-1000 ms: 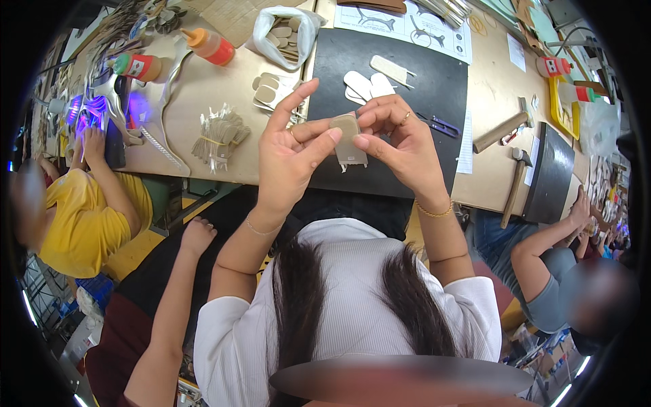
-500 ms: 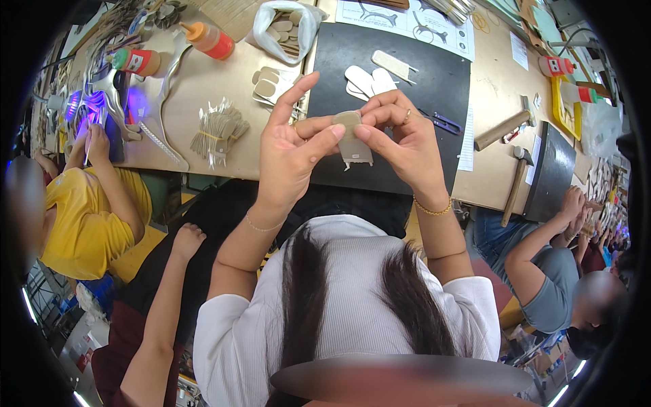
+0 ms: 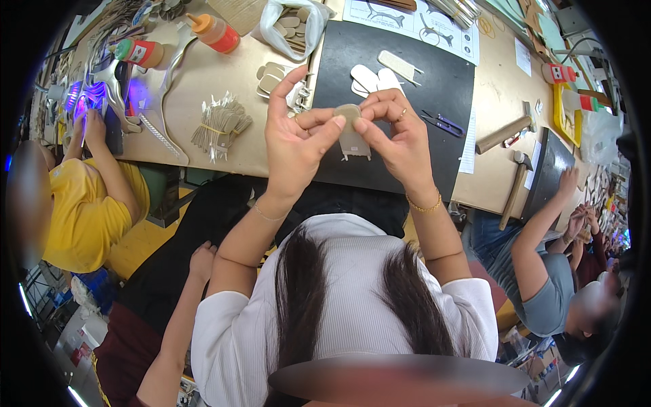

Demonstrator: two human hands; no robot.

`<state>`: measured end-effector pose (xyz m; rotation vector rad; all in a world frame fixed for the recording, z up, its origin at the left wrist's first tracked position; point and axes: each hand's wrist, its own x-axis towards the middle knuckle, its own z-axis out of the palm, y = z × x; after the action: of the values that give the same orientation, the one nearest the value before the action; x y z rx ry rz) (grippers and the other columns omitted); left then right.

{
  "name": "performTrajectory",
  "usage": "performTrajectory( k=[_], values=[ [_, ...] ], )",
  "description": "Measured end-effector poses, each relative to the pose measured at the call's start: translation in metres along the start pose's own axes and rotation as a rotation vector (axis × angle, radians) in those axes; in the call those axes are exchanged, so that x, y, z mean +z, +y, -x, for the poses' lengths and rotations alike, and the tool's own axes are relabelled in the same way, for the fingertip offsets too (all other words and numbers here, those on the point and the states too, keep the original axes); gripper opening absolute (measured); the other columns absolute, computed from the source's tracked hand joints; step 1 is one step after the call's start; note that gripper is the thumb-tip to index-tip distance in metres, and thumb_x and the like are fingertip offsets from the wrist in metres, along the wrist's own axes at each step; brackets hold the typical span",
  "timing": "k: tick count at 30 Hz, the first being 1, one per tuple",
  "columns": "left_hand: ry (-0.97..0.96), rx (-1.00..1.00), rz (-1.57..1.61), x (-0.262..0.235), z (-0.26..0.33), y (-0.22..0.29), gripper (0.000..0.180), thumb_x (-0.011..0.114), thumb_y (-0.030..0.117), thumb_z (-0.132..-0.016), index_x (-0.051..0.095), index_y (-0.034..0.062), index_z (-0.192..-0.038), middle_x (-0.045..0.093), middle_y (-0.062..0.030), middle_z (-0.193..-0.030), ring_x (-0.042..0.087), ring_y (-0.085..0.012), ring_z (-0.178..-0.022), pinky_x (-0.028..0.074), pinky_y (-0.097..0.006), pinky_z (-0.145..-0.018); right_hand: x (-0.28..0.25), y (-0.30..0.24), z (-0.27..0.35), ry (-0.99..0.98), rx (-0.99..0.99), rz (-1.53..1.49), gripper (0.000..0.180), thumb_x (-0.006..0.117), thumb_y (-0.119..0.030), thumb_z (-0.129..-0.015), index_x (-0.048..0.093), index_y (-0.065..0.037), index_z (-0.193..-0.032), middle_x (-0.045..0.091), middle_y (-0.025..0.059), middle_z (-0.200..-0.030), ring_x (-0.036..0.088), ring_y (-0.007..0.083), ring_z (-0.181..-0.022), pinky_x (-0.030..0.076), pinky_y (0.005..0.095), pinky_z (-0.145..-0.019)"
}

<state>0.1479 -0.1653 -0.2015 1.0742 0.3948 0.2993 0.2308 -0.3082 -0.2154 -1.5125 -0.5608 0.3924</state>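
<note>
Between my two hands is a small beige fabric tab (image 3: 352, 139) with a rounded top and loose ends at its lower edge. My left hand (image 3: 296, 139) pinches its upper left side with thumb and finger, the index finger raised. On the other side my right hand (image 3: 397, 139) pinches the rounded top. Beyond my fingers, on a black mat (image 3: 434, 88), are white oval pieces (image 3: 366, 78) and another beige tab (image 3: 400, 66). Purple-handled thread snips (image 3: 444, 125) lie right of my right hand.
To the left are a bundle of beige tabs (image 3: 222, 126), glue bottles (image 3: 214, 34) and a plastic bag of oval pieces (image 3: 319, 27). A hammer (image 3: 517, 186) and a wooden mallet (image 3: 503, 134) lie on the right. Co-workers sit on both sides; one person's arm (image 3: 178, 325) is close on my left.
My hands still pinch the tab, with only slight finger shifts. The arm at my left has moved nearer to me. The co-worker's hand on the right has lifted over the black board.
</note>
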Motion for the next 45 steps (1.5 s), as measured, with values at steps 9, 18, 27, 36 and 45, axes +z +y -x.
performTrajectory(
  k=[9,18,27,36,45],
  values=[
    [0.033,-0.068,0.247,-0.015,-0.015,0.011,0.07,0.063,0.001,-0.086,0.023,0.0057,-0.144,0.064,-0.0289,-0.109,0.068,-0.0298,-0.099,0.059,-0.036,-0.082,-0.013,0.004,-0.006,-0.474,0.159,0.135,0.077,0.084,-0.029,-0.071,0.05,-0.01,-0.137,0.052,0.0049,-0.113,0.046,0.0138,-0.079,0.043,0.0261,-0.071],
    [0.154,0.049,0.419,-0.032,-0.028,0.016,0.059,0.06,-0.002,-0.089,0.028,0.0051,-0.139,0.064,-0.0263,-0.108,0.068,-0.0284,-0.098,0.059,-0.036,-0.08,0.003,0.026,-0.01,-0.354,0.334,0.183,0.02,0.074,-0.015,-0.083,0.068,0.0,-0.094,0.061,0.0031,-0.075,0.05,0.008,-0.062,0.043,0.0243,-0.059],
    [0.372,0.263,-0.692,-0.077,-0.069,-0.02,0.024,0.063,0.001,-0.088,0.064,-0.0035,-0.112,0.066,-0.0154,-0.11,0.066,-0.0206,-0.092,0.052,-0.029,-0.078,-0.014,0.031,-0.02,-0.001,0.328,0.085,0.016,0.073,-0.009,-0.084,0.068,-0.001,-0.097,0.062,0.0004,-0.078,0.052,0.0046,-0.066,0.043,0.0212,-0.06],
    [0.054,0.006,-0.158,-0.059,-0.049,-0.002,0.03,0.065,0.016,-0.093,0.062,-0.003,-0.115,0.063,-0.014,-0.114,0.064,-0.0216,-0.093,0.056,-0.031,-0.069,0.01,-0.004,-0.076,-0.053,-0.803,0.887,0.029,0.07,-0.008,-0.072,0.069,-0.011,-0.101,0.063,0.0033,-0.096,0.061,0.02,-0.081,0.046,0.0349,-0.073],
    [0.166,-0.138,0.15,-0.088,-0.053,0.018,0.028,0.055,0.008,-0.096,0.052,-0.0023,-0.123,0.067,-0.017,-0.107,0.07,-0.0227,-0.09,0.06,-0.032,-0.074,0.069,0.017,-0.2,-0.261,-0.831,0.808,0.024,0.067,-0.014,-0.08,0.066,-0.008,-0.104,0.062,0.0089,-0.104,0.063,0.0266,-0.091,0.051,0.038,-0.076]
  ],
)
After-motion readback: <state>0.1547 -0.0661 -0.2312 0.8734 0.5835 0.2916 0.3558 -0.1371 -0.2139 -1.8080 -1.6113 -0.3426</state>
